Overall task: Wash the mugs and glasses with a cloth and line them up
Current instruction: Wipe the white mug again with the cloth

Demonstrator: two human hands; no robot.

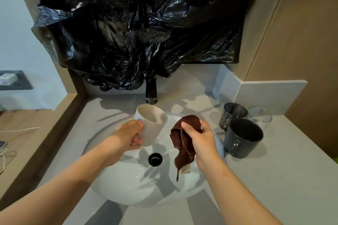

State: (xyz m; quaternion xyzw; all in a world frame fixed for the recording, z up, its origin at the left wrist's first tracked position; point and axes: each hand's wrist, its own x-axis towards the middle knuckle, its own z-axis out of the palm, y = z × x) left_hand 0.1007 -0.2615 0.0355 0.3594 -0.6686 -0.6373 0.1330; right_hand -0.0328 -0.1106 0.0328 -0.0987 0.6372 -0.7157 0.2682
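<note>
white mug (152,127) sits in the curled fingers of our left hand (126,137); beside them our right hand (201,139) pinches the cloth (182,145). washing step: next we'd wipe inside.

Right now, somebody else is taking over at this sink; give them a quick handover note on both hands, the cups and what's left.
Left hand grips the white mug above the sink.
Right hand holds the brown cloth beside it, not yet touching the mug.
Dark mug, smoked glass and clear glass stand clustered on the counter right of the sink.
Done: nothing certain; whether those three are washed cannot be told.
Left: wipe the white mug, then line all four up.
</note>
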